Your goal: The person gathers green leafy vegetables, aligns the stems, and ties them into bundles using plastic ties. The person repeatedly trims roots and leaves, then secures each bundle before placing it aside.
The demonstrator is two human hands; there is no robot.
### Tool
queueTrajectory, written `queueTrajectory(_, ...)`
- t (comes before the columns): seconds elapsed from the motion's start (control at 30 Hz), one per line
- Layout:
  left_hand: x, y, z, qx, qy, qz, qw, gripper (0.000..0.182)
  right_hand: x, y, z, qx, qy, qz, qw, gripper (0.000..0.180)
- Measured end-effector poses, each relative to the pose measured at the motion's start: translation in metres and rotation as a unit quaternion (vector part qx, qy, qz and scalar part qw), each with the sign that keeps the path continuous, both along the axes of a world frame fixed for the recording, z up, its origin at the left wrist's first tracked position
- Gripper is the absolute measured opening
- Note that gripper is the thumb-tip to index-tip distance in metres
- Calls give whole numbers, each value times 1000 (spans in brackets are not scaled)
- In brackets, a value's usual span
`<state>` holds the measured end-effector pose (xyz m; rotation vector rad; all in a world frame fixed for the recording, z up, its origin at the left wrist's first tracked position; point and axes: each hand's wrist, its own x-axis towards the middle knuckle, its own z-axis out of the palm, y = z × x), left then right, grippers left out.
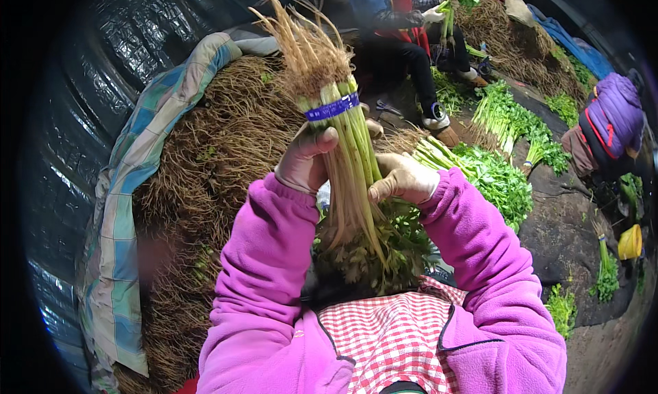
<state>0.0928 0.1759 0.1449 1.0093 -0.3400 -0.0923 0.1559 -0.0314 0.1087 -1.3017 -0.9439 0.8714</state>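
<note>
A bunch of celery (354,142) is held up before my chest, roots (318,59) at the top and leaves (380,245) hanging down toward my lap. Just below the roots, a purple printed tape band (331,107) wraps the stalks. My left hand (307,155), in a pale glove, grips the bunch under the band, thumb in front and some fingertips showing behind. Lower down on the other side, my gloved right hand (403,179) holds the stalks, its thumb pointing inward; its other fingers are mostly hidden.
A large heap of rooted celery (221,131) lies at left beside a checked cloth sheet (123,229). Banded bunches (478,173) lie at right on dark ground cloth (555,234). A seated co-worker (396,29) holds celery; another person (611,121) bends at far right near a yellow container (630,242).
</note>
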Motion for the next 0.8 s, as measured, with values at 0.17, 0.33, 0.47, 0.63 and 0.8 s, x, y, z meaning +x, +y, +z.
queueTrajectory(0.17,5,8,-19,-134,4,-15,991,82,-9,-21,24,-15,23,-296,955,21)
queueTrajectory(0.33,6,10,-20,-130,-17,-16,991,88,-51,-13,3,28,-218,-304,927,21)
queueTrajectory(0.47,1,7,-25,-125,-20,-4,992,91,-50,-9,-11,14,-116,-274,955,15)
queueTrajectory(0.63,-4,10,-29,-130,-10,-1,991,93,-32,-24,-3,117,175,-170,963,11)
queueTrajectory(0.8,-2,4,-29,-135,-6,-3,991,91,-48,-15,-2,25,93,-204,974,23)
